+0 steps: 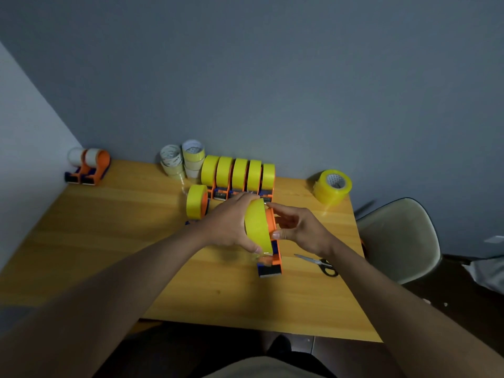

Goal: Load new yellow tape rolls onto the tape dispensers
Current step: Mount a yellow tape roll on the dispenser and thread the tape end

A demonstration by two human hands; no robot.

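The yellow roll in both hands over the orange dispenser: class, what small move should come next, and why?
Probably press the yellow roll fully down onto the orange dispenser. The left hand grips the roll and the right hand steadies its hub side, but whether it is fully seated cannot be told.

Bare table (109, 241) left; scissors (317, 262) block right.

Nothing could be read from where I stood. The cardboard core of the lone yellow tape roll (332, 186) at the right of the surface (109, 227) carried small dark printed marks, and so did the cores of the stacked rolls (182, 160) by the wall, all too blurred to make out.
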